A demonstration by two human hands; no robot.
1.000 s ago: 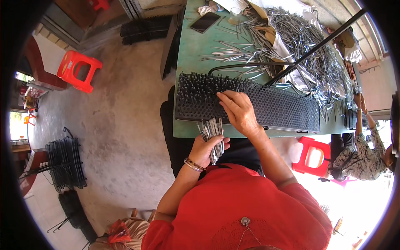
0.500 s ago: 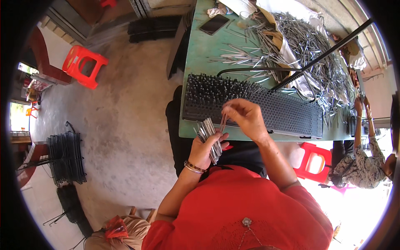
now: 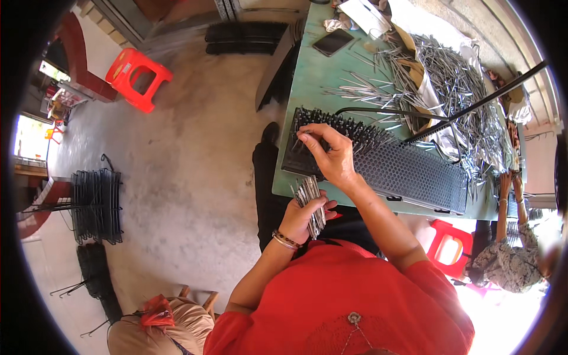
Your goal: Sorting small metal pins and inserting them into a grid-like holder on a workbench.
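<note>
My left hand (image 3: 297,222) is closed round a bundle of thin grey metal strips (image 3: 309,195), held just off the table's front edge. Over the left end of a long black perforated panel (image 3: 429,171), my right hand (image 3: 336,157) pinches a thin metal strip between thumb and fingertips; how many are in the pinch is hard to make out. Many dark strip ends (image 3: 370,130) stand upright in the holes of the panel's left part. Its right part shows bare holes. A black metal frame bar (image 3: 473,102) rises slantwise from behind the panel.
Loose metal strips (image 3: 455,77) lie heaped on sacking at the back of the green table (image 3: 313,74), near a phone (image 3: 332,42). Red stools (image 3: 139,80) stand at left and right. Another person's hands (image 3: 512,184) are at the far right. Black racks (image 3: 96,204) stand on the left floor.
My right hand has moved left from above the bundle to the panel's left end, carrying strips. My left hand keeps the bundle. The whole view has shifted slightly.
</note>
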